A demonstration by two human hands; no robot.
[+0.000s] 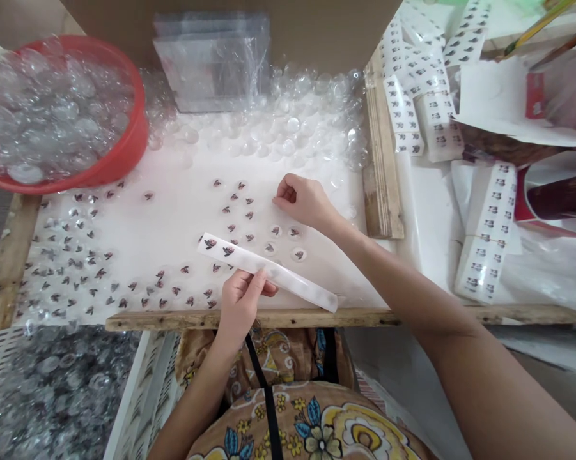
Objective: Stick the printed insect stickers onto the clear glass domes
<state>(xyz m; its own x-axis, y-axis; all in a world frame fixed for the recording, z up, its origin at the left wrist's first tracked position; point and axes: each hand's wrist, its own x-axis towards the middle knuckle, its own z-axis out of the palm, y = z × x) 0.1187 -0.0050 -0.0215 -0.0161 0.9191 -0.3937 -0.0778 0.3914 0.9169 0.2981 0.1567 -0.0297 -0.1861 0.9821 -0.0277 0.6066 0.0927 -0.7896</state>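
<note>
A narrow white strip [292, 279] is pinched between the thumb and fingers of my left hand [244, 297]. Small dark and pink printed motifs show at its left end, while the rest looks blank. My right hand [301, 199] hovers over or rests on the white surface, thumb and fingertips pressed together; whatever they hold, if anything, is too small to make out. Just below it lie several clear round discs [298, 255] bearing the same motif. More discs with motifs [163, 303] are scattered left of the strip and across the left side.
A red basin [137, 134] full of clear discs sits at the back left. Behind my hands are loose clear discs [288, 121] and plastic bags [211, 70]. Wooden edging [381, 160] borders the surface. Bundled printed strips [489, 236] lie right. A crate of discs [67, 390] stands lower left.
</note>
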